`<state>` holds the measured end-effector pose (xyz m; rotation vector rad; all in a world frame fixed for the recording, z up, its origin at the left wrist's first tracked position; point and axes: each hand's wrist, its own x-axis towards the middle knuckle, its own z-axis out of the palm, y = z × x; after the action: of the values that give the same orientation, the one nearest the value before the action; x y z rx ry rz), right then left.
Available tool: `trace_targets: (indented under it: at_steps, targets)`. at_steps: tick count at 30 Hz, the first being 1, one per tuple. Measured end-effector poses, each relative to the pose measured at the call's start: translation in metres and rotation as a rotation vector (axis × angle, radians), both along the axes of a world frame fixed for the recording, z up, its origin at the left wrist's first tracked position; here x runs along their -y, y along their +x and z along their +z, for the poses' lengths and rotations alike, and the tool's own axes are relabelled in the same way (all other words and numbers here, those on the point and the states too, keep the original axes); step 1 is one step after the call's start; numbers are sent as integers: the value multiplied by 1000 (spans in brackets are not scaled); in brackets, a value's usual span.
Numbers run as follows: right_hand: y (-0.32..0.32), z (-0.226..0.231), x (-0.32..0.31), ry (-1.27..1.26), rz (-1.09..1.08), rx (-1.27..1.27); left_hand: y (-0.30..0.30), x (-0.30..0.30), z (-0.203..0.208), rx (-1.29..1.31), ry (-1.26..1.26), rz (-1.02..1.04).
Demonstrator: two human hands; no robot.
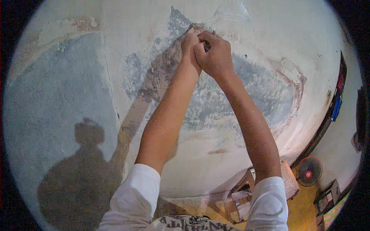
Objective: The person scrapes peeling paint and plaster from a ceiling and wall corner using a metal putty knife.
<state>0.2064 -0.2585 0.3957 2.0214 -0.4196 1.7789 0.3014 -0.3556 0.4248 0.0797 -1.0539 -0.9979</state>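
In the head view, two bare hands meet high up at a pale wall (138,23). The right hand (216,54) is curled up tight, and its grip is around a small dark thing (207,47). Only a bit of it peeks out between the hands, so I cannot tell what it is or which way its long side points. The left hand (189,42) is right up against the right hand, on its left side. Its fingers are mostly hidden, so I cannot tell if its grip is loose or closed. The small dark thing sits inside the right hand, so that hand is nearer to it. Below the hands is a big, rough grey patch (216,104) on the wall. A round fan (309,172) is well apart, low on the right.
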Motion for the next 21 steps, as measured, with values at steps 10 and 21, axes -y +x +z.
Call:
trace_targets:
  at_steps: [10,21]
  targets:
    - [6,1,-2,-9,-57,16,6,-16,-6,7,-86,-94]
    - [-3,-3,1,22,-90,48,-10,-32,-8,62,0,-2]
